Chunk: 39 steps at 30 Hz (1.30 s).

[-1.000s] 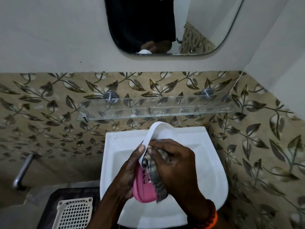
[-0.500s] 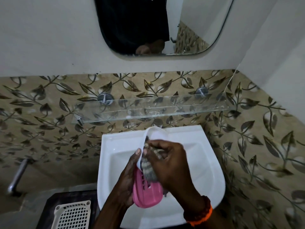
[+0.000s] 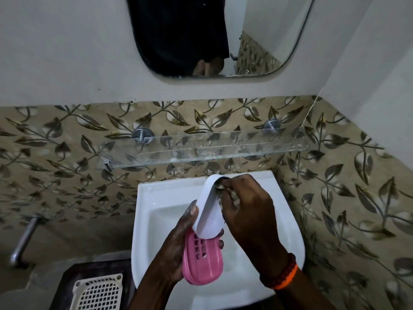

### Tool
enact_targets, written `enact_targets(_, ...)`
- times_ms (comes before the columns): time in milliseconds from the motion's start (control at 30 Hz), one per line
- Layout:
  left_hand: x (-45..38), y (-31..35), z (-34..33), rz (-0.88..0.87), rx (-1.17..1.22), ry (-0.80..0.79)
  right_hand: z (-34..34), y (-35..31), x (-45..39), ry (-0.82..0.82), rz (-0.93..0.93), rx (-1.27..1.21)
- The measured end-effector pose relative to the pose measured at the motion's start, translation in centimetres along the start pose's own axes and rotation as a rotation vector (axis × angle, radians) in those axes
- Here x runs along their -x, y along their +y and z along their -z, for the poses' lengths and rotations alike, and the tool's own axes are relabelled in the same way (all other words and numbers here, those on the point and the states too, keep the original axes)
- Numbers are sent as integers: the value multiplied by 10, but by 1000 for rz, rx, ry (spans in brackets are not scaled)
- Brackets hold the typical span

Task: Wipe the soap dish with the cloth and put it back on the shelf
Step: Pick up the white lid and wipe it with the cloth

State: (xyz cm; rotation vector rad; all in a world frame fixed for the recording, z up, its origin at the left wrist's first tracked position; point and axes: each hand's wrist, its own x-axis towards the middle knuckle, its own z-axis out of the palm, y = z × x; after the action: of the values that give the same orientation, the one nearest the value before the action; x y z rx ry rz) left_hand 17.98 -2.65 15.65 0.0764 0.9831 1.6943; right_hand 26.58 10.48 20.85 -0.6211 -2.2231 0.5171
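- While the wiping is under way, nothing stands on the glass shelf point(image 3: 201, 151); by my judgement the task is at its middle, with the return to the shelf yet to come.
- Left hand point(image 3: 178, 249): grasps the soap dish from its left side, thumb up along the white edge, fingers wrapped beneath the pink part.
- Soap dish, pink tray point(image 3: 202, 260): slotted insert, held tilted over the front half of the sink point(image 3: 288, 222), clear of the basin.
- Soap dish, white shell point(image 3: 209, 211): oval, standing on edge above the pink tray, its upper end close below the shelf's front edge; whether the two parts are joined cannot be told.
- Cloth point(image 3: 223, 191): dark, mottled, bunched against the right side of the white shell near its top; mostly hidden by the fingers.
- Right hand point(image 3: 245, 209): clenched around the cloth, pressing it to the shell; touching the dish on its right, opposite the left hand.
- Wristband point(image 3: 283, 276): orange and dark beads on the right wrist.
- Remaining, as judged: finish the wipe, fit the dish level, set it on the shelf above the sink's back edge.
- Also present: mirror point(image 3: 257, 30) above; leaf-patterned tiles point(image 3: 335, 186); perforated cream basket point(image 3: 98, 291) at lower left.
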Motion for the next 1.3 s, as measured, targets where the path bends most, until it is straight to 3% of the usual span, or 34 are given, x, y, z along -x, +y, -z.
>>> enact_targets(167, 5, 9, -7, -171, -60, -9, 25, -10, 3, 68, 81, -274)
enact_targets(300, 5, 6, -9, -212, -130, 74, 13, -8, 22, -198, 312, -157)
enact_targets(367, 8, 9, -10, -245, -183, 60, 11, 1, 19, -186, 285, -135)
enact_targets(533, 9, 10, -18, -256, -221, 54, 17, 13, -9, 26, 86, -193)
enact_targets(700, 8, 9, -23, -234, -114, 102, 14, 4, 18, -118, 112, -328)
enact_targets(833, 9, 1, -29, -236, -97, 59, 8, -3, 30, -113, 133, -359)
enact_targets(933, 10, 0, -28, -264, -241, 76, 13, 6, 9, -52, 12, -404)
enact_targets(1000, 12, 0, -29, -267, -304, 71, 20, 14, -9, -71, -205, -587)
enact_targets(1133, 12, 5, -31, -282, -319, 82, 34, 24, -19, -225, -642, -1154)
enact_targets(1233, 4, 19, -31, -235, -228, 89, 40, 19, -13, -400, -769, -1454)
enact_targets(1300, 1, 29, -32, -142, -188, -17, 40, 15, -10, -500, -806, -1562)
